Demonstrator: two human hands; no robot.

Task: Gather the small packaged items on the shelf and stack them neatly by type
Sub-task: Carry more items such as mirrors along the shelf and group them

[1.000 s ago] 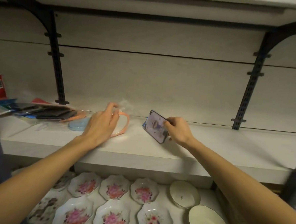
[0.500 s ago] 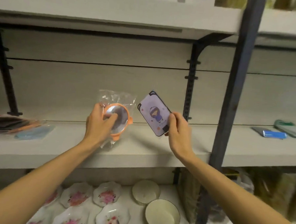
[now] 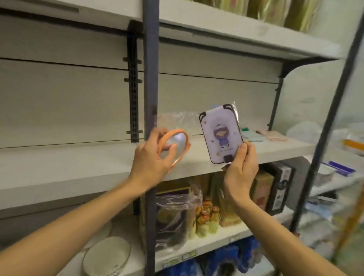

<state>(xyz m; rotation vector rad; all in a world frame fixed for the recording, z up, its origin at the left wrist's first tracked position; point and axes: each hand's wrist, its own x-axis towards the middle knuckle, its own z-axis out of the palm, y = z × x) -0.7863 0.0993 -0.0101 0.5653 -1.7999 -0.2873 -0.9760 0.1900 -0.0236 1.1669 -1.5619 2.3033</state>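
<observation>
My left hand (image 3: 152, 160) grips a small round mirror with an orange rim (image 3: 175, 142), sealed in a clear plastic bag, in front of the shelf board (image 3: 70, 163). My right hand (image 3: 242, 165) pinches the bottom edge of a purple rectangular packaged item with a cartoon figure (image 3: 220, 134) and holds it upright above the shelf. More flat packaged items, green and pink (image 3: 261, 136), lie farther right on the same shelf.
A dark metal upright post (image 3: 149, 77) stands just left of my left hand. Below are white bowls (image 3: 106, 256), bagged goods (image 3: 173, 213) and boxes (image 3: 279, 189). Another shelving unit with blue packs (image 3: 342, 168) stands at the right.
The view has swung right along the shelf. Both hands carried their items rightward past the metal post; the purple item now stands more upright, and the pile of packets at the left is out of view.
</observation>
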